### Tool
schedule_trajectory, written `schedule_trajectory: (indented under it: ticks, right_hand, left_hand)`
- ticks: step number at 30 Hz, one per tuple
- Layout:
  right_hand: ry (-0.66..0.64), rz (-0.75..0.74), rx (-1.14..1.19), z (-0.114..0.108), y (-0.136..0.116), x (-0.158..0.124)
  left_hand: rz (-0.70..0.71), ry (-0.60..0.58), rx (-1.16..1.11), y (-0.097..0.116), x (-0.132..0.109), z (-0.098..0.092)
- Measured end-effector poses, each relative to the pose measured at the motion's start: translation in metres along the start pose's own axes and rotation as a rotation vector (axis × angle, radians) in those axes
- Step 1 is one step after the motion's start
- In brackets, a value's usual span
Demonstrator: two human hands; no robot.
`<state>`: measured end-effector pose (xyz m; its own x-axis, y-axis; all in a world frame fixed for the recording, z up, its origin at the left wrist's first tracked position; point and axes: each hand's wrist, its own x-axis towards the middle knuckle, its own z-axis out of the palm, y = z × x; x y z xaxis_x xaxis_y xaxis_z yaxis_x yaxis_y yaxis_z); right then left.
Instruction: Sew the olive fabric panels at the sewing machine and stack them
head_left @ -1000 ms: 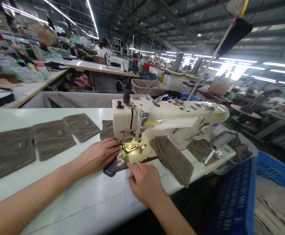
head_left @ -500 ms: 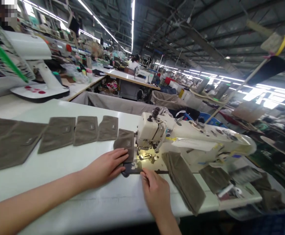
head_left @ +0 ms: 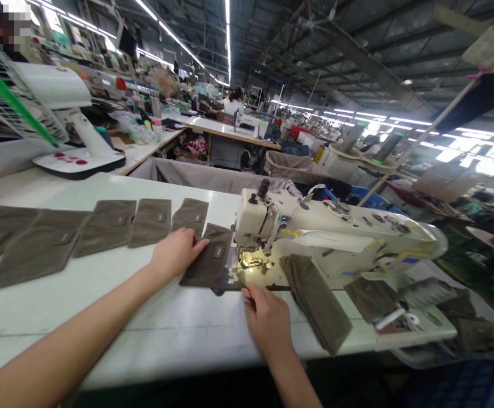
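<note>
My left hand is closed at the left edge of an olive-brown fabric panel, its thumb over the edge and its other fingers curled. The panel carries a small label and lies just left of the sewing machine's lit presser foot. In front of the foot, my right hand has its fingers curled and their tips together beside the needle plate. Whatever those fingertips hold, if anything, is hidden. A folded stack of the same fabric lies to the right of this hand.
Several similar labelled panels lie in an overlapping row on the left of the table. The sewing machine extends rightward. A white fan stands at back left. More fabric pieces and a thread spool are at right.
My left hand has moved left and away from me, from lying flat on the panel to its left edge. The panel has shifted left and towards me. My right hand has stayed nearly in place.
</note>
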<state>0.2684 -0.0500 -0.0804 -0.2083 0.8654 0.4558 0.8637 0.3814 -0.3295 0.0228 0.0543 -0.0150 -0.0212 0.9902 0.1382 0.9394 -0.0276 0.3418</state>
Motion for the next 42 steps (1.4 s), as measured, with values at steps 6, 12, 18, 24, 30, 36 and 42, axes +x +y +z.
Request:
schedule_trajectory:
  ticks: [6, 12, 18, 24, 30, 36, 42]
  right_hand:
    - [0.022, -0.016, -0.010, 0.005, 0.002, -0.003]
    - [0.039, 0.121, 0.240, 0.000, -0.004, 0.001]
    - [-0.083, 0.508, 0.989, -0.006, -0.051, 0.024]
    - [-0.143, 0.569, 1.144, -0.004, -0.072, 0.042]
    - [-0.085, 0.571, 1.118, -0.005, -0.070, 0.043]
    - [-0.050, 0.537, 1.083, -0.005, -0.071, 0.043]
    - [-0.022, 0.525, 1.047, -0.005, -0.073, 0.045]
  left_hand:
    - [-0.060, 0.034, -0.191, -0.002, 0.001, 0.010]
    - [-0.115, 0.030, -0.619, 0.000, -0.025, -0.006]
    - [-0.525, 0.018, -1.602, 0.010, -0.071, -0.028]
    - [-0.697, 0.103, -1.813, 0.012, -0.090, -0.027]
    - [-0.631, 0.153, -1.856, 0.006, -0.098, -0.026]
    - [-0.632, 0.159, -1.849, 0.006, -0.099, -0.029]
    - [-0.632, 0.145, -1.846, 0.006, -0.102, -0.027]
